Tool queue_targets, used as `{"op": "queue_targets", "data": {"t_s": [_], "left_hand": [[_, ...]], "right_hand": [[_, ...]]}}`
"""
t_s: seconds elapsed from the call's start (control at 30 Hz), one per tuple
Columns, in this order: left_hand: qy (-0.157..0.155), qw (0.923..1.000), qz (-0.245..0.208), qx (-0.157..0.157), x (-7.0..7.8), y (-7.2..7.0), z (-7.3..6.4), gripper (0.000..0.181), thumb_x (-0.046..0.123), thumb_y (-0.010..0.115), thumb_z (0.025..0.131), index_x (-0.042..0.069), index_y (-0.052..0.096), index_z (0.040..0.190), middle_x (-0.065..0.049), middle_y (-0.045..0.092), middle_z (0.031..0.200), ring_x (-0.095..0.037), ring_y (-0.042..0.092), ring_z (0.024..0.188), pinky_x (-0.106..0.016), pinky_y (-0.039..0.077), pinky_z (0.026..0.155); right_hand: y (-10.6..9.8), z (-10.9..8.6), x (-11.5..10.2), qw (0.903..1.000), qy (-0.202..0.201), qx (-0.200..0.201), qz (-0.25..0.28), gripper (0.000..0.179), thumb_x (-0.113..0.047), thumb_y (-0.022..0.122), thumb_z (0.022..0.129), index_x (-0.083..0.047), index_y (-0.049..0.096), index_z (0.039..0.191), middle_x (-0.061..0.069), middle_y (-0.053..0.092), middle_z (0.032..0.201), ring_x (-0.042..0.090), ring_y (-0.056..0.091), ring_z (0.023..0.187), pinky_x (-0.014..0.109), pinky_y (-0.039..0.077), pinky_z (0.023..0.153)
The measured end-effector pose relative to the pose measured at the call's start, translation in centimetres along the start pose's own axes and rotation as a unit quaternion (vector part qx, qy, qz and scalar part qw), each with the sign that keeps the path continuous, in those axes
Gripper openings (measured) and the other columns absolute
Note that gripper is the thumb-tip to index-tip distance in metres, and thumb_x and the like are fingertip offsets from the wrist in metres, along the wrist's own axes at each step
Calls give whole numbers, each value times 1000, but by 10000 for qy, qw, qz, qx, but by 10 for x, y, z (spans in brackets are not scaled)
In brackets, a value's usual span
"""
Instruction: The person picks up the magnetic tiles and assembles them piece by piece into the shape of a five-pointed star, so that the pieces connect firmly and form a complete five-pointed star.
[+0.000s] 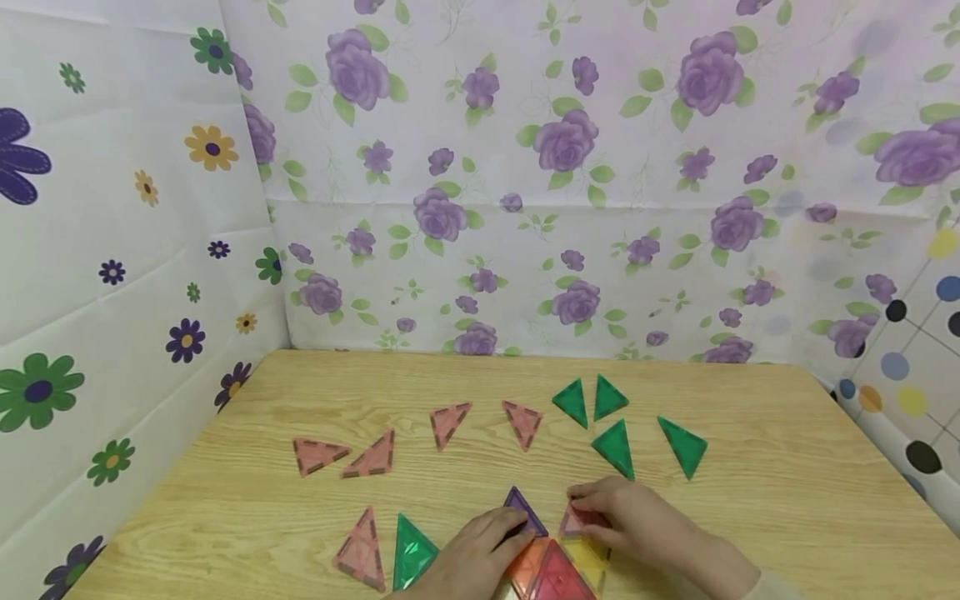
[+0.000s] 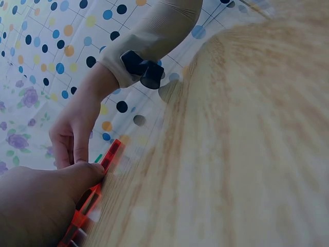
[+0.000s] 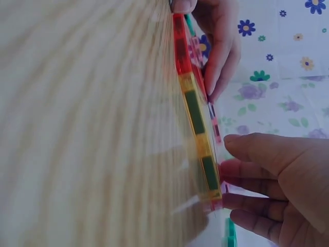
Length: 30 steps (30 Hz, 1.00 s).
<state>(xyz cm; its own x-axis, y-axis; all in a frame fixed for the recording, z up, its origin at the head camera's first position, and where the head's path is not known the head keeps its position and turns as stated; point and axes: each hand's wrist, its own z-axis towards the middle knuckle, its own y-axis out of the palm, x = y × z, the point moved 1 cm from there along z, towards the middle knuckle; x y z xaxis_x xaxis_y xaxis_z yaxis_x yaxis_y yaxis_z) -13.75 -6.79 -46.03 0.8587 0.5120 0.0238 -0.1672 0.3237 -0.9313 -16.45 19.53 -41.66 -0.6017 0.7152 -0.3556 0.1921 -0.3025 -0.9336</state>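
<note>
Several translucent triangle tiles lie joined on the table by my hands. My left hand (image 1: 472,550) holds a purple triangle tile (image 1: 523,508) at its left side. The thumb lies by an orange tile (image 1: 528,560) just below. A red tile (image 1: 558,575) adjoins the orange one, with a yellow tile (image 1: 588,565) along its right side. Above the yellow tile, my right hand (image 1: 637,521) holds a pink triangle tile (image 1: 573,523) between thumb and fingers, covering part of it. In the right wrist view, the yellow tile's edge (image 3: 198,134) shows two dark strips.
Left of my left hand lie a green triangle (image 1: 411,552) and a pink triangle (image 1: 363,552). Farther back are pink triangles (image 1: 318,455) at left and centre and green triangles (image 1: 615,448) at right. Patterned cloth (image 1: 480,183) hangs behind the wooden table (image 1: 787,467).
</note>
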Motion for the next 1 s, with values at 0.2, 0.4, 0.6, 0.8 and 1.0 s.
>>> {"op": "queue_targets", "data": {"t_s": [0.2,0.4,0.6,0.8,1.0], "left_hand": [[-36,10000,-68,-38,0,1,-1,78,66,55,86,8,52,137,-9,51,137,-21,52,125,-32,48,101],[-130,9997,-205,-82,0,1,0,80,68,52,86,8,51,138,-9,50,139,-22,51,127,-34,47,101],[-64,9998,-192,-35,-1,3,0,78,67,52,87,7,52,138,-9,52,137,-21,52,125,-33,48,101],[46,9998,-175,104,-1,6,0,76,66,49,89,6,53,137,-9,53,135,-22,53,124,-32,48,100],[43,9998,-182,88,-4,5,0,77,67,47,89,7,53,137,-9,52,136,-21,52,124,-32,48,100]], "right_hand": [[3,-4,-4,9998,-104,169,-20,37,-30,63,93,-5,67,121,5,64,128,26,60,114,39,54,89],[7,-5,-10,9995,111,301,78,45,-35,63,93,-1,65,122,8,63,129,29,59,116,41,53,91],[13,-8,-12,9986,323,294,314,66,-54,60,88,-1,61,127,7,58,134,29,55,121,43,52,93],[15,-9,-11,9985,343,243,338,69,-57,57,88,-2,60,129,6,57,136,29,54,123,44,51,94],[14,-8,-11,9988,297,252,310,64,-53,55,92,-3,59,130,6,56,137,29,54,123,43,51,94]]}}
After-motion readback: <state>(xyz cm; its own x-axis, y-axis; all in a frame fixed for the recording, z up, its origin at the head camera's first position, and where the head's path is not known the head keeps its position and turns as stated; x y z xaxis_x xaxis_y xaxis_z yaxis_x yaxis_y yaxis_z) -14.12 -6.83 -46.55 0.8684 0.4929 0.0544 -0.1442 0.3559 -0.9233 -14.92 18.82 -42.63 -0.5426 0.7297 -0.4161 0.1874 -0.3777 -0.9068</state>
